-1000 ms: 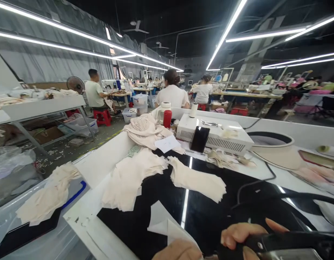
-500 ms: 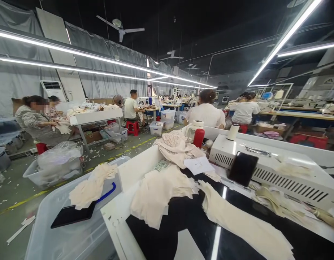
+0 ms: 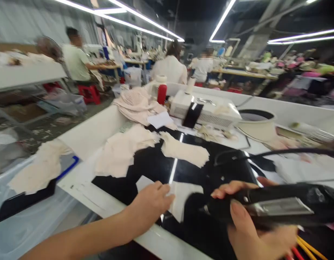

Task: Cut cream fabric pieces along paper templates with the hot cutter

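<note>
My left hand (image 3: pixel 152 204) is over the black work surface (image 3: pixel 142 162), fingers curled and pressed together at the edge of a small cream cloth piece (image 3: pixel 187 196). A white card (image 3: pixel 142 182) shows beyond the wrist. My right hand (image 3: pixel 250 234) is wrapped round a black corded hand tool (image 3: pixel 277 206) with a bright metal plate. The tool's narrow tip points left toward the cloth piece; its exact kind is unclear. Farther back lie a longer cream cloth strip (image 3: pixel 184 150) and a stack of cream cloth pieces (image 3: pixel 123 150).
A pinkish cloth bundle (image 3: pixel 139 103) and a red bottle (image 3: pixel 161 94) stand at the back. Behind the surface is a white vented machine (image 3: pixel 204 108) with a phone (image 3: pixel 192 115) leaning on it. A translucent bin (image 3: pixel 26 231) is at left. Several people sit beyond.
Both hands have come into view, the right one holding the black tool. The view has turned right and down, and the cloth stacks appear shifted left.
</note>
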A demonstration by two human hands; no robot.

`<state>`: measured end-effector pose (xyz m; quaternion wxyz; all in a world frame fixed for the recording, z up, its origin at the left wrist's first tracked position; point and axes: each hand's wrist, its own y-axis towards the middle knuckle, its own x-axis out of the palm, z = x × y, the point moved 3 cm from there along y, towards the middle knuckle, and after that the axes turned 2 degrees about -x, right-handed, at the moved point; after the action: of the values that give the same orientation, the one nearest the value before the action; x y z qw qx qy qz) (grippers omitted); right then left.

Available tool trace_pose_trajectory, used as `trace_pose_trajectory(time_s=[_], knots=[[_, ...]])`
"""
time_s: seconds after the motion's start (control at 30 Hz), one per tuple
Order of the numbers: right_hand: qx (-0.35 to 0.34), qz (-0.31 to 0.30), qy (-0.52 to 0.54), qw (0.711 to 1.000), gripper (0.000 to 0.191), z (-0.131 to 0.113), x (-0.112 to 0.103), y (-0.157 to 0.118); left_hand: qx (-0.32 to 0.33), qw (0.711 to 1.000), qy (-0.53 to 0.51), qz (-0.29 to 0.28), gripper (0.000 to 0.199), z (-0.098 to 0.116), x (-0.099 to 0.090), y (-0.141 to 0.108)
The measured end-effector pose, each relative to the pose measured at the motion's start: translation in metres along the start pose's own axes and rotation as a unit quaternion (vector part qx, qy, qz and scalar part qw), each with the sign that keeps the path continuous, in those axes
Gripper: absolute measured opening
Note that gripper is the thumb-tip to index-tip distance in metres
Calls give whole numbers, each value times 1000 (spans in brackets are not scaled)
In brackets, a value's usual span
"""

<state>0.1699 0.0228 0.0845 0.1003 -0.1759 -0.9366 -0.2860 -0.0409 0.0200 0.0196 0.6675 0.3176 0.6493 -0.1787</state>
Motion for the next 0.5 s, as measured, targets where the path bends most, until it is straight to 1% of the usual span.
trace_pose_trajectory(time_s=[0.07,0.17,0.27,0.4,0.43,0.5], knots=[[-12,9,26,1000,53,-11,8,-7,-30,1000,-1,-8,20,6,-5,0],[-37,21,46,998,51,-17,16,-6,-36,999,0,-5,15,15,-8,-1],[-52,11,52,997,52,-20,14,-7,-18,999,30,0,10,20,-10,-3],[-62,1,55,997,51,-17,10,-13,-12,999,35,8,11,16,-19,-4],[-63,-1,56,996,52,-15,10,-14,0,1000,26,11,14,16,-22,-4],[-65,-3,60,996,52,-11,11,-15,46,999,-9,20,21,17,-26,-2]])
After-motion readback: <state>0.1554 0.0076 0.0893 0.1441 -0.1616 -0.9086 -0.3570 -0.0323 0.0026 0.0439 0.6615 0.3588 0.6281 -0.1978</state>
